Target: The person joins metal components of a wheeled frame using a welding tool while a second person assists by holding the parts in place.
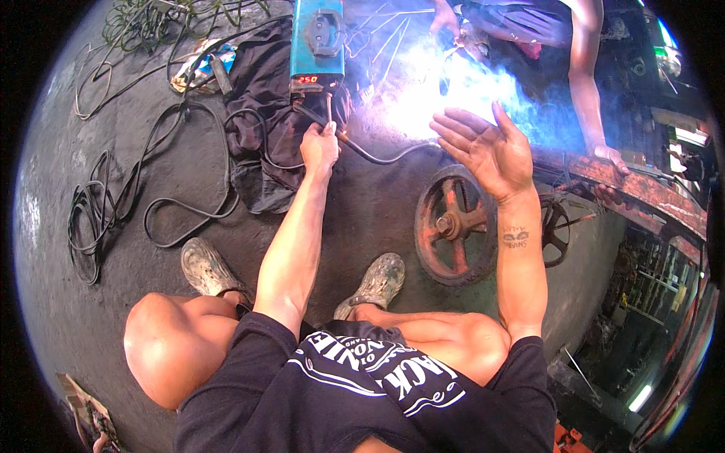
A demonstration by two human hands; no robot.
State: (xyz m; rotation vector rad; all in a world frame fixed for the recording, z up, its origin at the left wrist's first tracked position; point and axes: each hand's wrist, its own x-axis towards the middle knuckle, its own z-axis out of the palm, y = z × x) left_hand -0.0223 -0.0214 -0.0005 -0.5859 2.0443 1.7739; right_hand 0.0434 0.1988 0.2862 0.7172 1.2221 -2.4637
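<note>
My left hand [320,149] is closed around the lower end of a slim rod [329,109], whose kind I cannot make out. The rod points up at the front of a teal welding machine [316,57] with a lit red display and a dark handle on top. My right hand [489,151] is raised with its fingers stretched out and holds nothing. Its palm is lit by the glaring welding arc [423,87] just beyond it, and the glare and smoke hide the work there. A black cable [385,160] runs from the machine's front toward the glare.
Another person's arm [585,83] reaches down to a rusty red metal frame [649,189] at right. A red spoked wheel [455,225] stands below my right hand. Looped black cables [94,219] and a dark cloth [260,121] lie on the floor at left.
</note>
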